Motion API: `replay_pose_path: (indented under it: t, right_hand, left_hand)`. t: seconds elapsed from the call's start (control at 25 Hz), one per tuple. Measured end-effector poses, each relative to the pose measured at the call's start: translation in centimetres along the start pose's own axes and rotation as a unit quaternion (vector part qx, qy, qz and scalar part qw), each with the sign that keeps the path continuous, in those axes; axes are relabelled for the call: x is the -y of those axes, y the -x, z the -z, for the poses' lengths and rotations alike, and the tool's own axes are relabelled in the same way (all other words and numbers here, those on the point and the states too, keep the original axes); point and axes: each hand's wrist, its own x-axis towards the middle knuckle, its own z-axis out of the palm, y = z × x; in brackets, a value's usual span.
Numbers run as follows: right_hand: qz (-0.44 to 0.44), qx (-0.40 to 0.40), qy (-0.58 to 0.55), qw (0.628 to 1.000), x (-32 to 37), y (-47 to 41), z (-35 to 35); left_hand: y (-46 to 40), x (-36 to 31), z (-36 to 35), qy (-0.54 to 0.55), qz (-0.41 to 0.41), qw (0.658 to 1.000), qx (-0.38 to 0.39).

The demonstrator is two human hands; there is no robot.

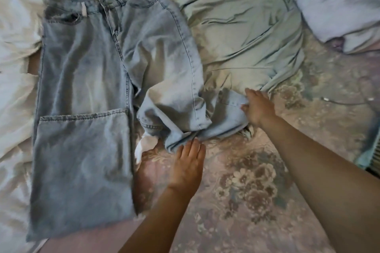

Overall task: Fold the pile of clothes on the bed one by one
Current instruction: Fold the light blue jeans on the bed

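Light blue jeans (82,80) lie spread on the bed, waistband at the far end. The left leg lies flat with its lower part folded up over itself. The right leg is bunched and turned sideways to the right. My left hand (188,163) lies flat with straight fingers touching the lower edge of that bunched leg. My right hand (258,108) grips the end of the same leg at its right side, fingers curled into the cloth. A pale green garment (242,31) lies crumpled beyond my right hand.
White cloth (14,68) is heaped along the left side. A pale lilac pillow or garment (337,0) sits at the far right. A thin cable (345,101) lies on the floral pink bedspread (246,191) at the right. A small white piece (144,146) peeks from under the jeans.
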Motion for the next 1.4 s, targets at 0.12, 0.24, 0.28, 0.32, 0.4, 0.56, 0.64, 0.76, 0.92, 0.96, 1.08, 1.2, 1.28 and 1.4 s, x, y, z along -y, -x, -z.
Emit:
replay_pose_path:
  t: [0.12,0.24,0.28,0.32,0.4,0.56,0.64,0.76,0.92,0.96,1.08,1.2,1.28,1.4]
  right_hand:
    - [-0.006,0.112,0.004,0.994,-1.0,-2.8,0.2]
    - [0.082,0.110,-0.081,0.987,-2.4,-0.4,0.1]
    - [0.112,0.102,-0.152,0.977,-2.6,1.2,0.2]
    - [0.118,0.106,-0.231,0.960,-2.8,3.0,0.6]
    - [0.082,0.121,-0.349,0.925,-2.7,6.2,1.7]
    - [-0.026,0.210,-0.522,0.826,-2.5,12.0,3.9]
    - [-0.063,0.281,-0.644,0.709,-2.3,15.0,5.3]
    - [-0.071,0.345,-0.746,0.565,-2.9,18.8,6.4]
    - [0.075,0.333,-0.792,0.507,-3.9,24.8,6.3]
    - [0.017,0.364,-0.789,0.495,-4.0,26.2,6.4]
    - [-0.082,0.279,-0.757,0.585,-5.2,30.1,6.1]
    - [-0.157,0.230,-0.677,0.682,-4.9,33.6,5.0]
    - [-0.181,0.197,-0.673,0.689,-4.7,35.4,4.3]
    - [-0.145,0.160,-0.702,0.679,-4.3,37.2,4.1]
  left_hand:
    - [-0.4,-1.7,-2.4,-0.004,0.059,0.998,-0.006]
    - [0.5,-4.1,-2.8,0.051,0.134,0.990,0.005]
    - [0.6,-5.1,-2.6,0.079,0.167,0.983,0.011]
    - [0.5,-5.9,-2.5,0.113,0.189,0.975,0.014]
    - [0.0,-7.3,-1.7,0.225,0.232,0.946,0.001]
    - [-0.8,-8.8,3.2,0.598,0.470,0.649,-0.036]
    - [-0.1,-9.1,5.3,0.694,0.564,0.444,-0.063]
    - [2.1,-10.5,7.5,0.813,0.524,0.243,-0.071]
    - [5.8,-12.7,11.8,0.891,0.415,0.155,-0.099]
    - [7.0,-12.9,12.5,0.891,0.407,0.173,-0.103]
    - [11.6,-12.7,14.4,0.816,0.476,0.308,-0.114]
    - [15.8,-12.5,17.2,0.742,0.510,0.424,-0.092]
    - [17.6,-12.8,19.0,0.762,0.485,0.426,-0.057]
    - [18.2,-13.5,19.5,0.660,0.470,0.586,0.000]
